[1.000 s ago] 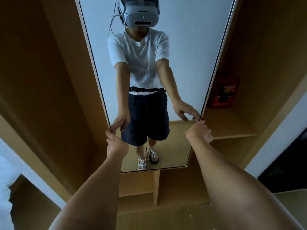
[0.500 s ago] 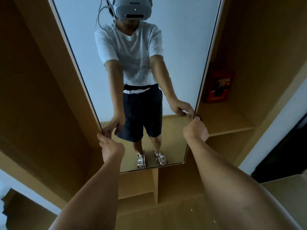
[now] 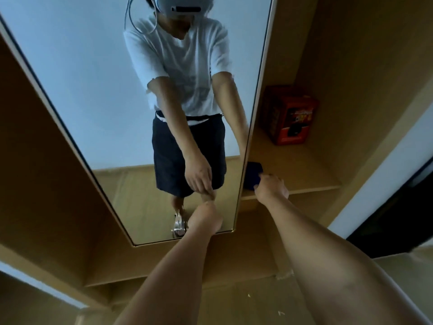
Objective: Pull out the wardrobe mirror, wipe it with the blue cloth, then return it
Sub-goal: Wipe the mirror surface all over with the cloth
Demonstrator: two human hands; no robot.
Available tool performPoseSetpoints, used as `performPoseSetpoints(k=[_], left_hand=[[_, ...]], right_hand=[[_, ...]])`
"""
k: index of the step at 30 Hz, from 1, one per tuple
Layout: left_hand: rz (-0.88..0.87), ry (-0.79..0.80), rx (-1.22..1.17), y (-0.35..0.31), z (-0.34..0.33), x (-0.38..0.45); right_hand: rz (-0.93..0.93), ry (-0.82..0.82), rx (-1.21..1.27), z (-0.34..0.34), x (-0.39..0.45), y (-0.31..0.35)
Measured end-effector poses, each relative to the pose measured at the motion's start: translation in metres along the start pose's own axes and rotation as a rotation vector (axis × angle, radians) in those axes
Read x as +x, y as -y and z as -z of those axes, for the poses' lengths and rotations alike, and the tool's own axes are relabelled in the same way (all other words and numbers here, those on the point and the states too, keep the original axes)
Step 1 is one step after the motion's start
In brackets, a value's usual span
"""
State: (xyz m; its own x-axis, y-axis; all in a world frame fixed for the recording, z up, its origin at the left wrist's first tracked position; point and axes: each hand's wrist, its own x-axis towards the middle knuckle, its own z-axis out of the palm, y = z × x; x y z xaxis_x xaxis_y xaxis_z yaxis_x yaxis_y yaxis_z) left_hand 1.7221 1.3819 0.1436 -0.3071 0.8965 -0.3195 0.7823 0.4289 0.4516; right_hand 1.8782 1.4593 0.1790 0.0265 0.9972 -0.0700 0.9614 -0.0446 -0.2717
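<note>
Reaching right off the mirror [image 3: 140, 90] frame, my right hand [image 3: 271, 187] now touches the blue cloth [image 3: 253, 171] on the shelf [image 3: 304, 174], grip unclear; left hand [image 3: 206, 215] fingertips steady the glass, wiping next.

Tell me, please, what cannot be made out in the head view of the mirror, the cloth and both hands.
- Tall framed wardrobe mirror: its top is cut off by the picture's upper edge.
- Dark blue cloth on the wooden shelf: partly hidden by the mirror's edge and the right hand.
- Right hand's grip: fingertips hidden; contact with the cloth unclear.
- Left hand: fingers blurred against the glass.
- Red box: print too small to read.
</note>
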Motion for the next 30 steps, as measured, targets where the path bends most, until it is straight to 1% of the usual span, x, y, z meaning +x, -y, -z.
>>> performPoseSetpoints(k=[3, 5, 12, 15, 17, 20, 23, 26, 28, 30], left_hand=[[-0.088, 0.025, 0.043, -0.029, -0.013, 0.0], [-0.093, 0.036, 0.024, -0.035, -0.02, 0.003], [-0.106, 0.173, -0.023, -0.046, -0.039, 0.015], [-0.1, 0.174, -0.05, -0.05, -0.046, 0.022], [-0.091, 0.17, -0.065, -0.053, -0.049, 0.027], [-0.083, 0.181, -0.07, -0.056, -0.054, 0.028], [-0.102, 0.187, -0.051, -0.057, -0.058, 0.026], [-0.127, 0.165, -0.064, -0.063, -0.061, 0.022], [-0.146, 0.132, -0.109, -0.07, -0.06, 0.017], [-0.153, 0.123, -0.146, -0.078, -0.058, 0.011]], right_hand=[[0.103, 0.086, -0.026, -0.006, 0.016, -0.003], [0.127, 0.133, -0.016, -0.01, 0.026, -0.004], [0.158, 0.21, -0.001, -0.027, 0.052, -0.005], [0.137, 0.251, -0.018, -0.035, 0.06, -0.002], [0.132, 0.197, -0.045, -0.038, 0.063, -0.002], [0.124, 0.122, -0.013, -0.033, 0.068, -0.003], [0.235, 0.066, -0.163, -0.028, 0.063, -0.003], [0.322, -0.082, -0.271, -0.03, 0.047, -0.006], [0.319, -0.151, -0.3, -0.032, 0.037, -0.011], [0.28, -0.17, -0.266, -0.033, 0.026, -0.018]])
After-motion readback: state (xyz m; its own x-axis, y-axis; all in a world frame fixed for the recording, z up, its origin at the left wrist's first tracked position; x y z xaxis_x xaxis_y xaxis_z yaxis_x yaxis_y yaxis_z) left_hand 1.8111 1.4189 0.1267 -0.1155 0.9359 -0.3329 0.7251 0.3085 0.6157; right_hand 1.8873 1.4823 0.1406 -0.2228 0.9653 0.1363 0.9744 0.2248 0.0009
